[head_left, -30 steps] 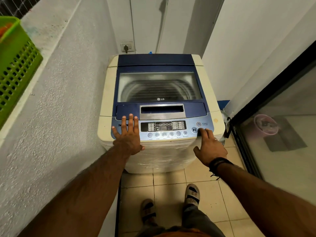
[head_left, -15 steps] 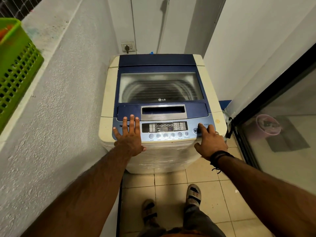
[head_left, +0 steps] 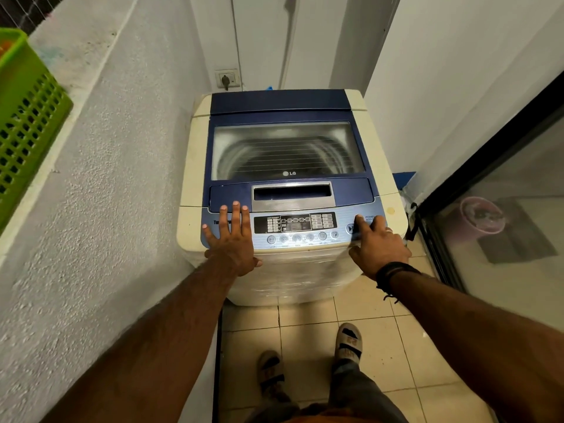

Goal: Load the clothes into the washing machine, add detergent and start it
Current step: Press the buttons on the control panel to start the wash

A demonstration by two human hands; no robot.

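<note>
A cream top-loading washing machine [head_left: 195, 166] with a blue lid stands in front of me, the lid down. Through the lid's window [head_left: 287, 151] I see the drum; no clothes can be made out in it. The control panel [head_left: 294, 228] runs along the front edge. My left hand [head_left: 233, 239] lies flat on the panel's left end, fingers spread. My right hand [head_left: 377, 244] is at the panel's right end, its index finger stretched onto the button next to the power label, the other fingers curled. Neither hand holds anything.
A rough white wall with a ledge runs along the left, and a green plastic basket [head_left: 27, 117] sits on it. A wall socket [head_left: 226, 79] is behind the machine. A glass sliding door [head_left: 503, 239] closes the right side. My sandalled feet stand on the tiled floor [head_left: 305, 331].
My right hand has moved up from the panel's lower front edge onto the buttons at its right end. My left hand has stayed flat on the left end.
</note>
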